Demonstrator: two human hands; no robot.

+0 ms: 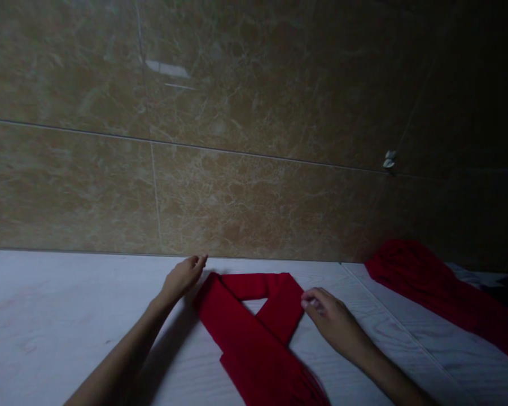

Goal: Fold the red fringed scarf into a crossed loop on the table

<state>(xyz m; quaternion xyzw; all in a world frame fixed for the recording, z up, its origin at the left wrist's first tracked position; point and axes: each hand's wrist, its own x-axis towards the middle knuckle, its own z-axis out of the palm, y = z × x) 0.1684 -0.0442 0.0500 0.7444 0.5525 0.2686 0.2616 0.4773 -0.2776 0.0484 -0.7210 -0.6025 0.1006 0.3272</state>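
Note:
A red scarf (254, 332) lies on the white wood-grain table (46, 316), bent into a triangle loop with its ends crossing toward me. My left hand (182, 278) rests at the loop's far left corner, fingers stretched out toward the wall, touching the cloth's edge. At the loop's right corner my right hand (330, 318) has its fingers curled together against the cloth; whether they pinch it I cannot make out.
A tan marble-tile wall (237, 141) rises right behind the table. A second red scarf (432, 287) lies stretched out at the right. A seam in the tabletop (389, 321) runs diagonally between the two scarves. The scene is dim.

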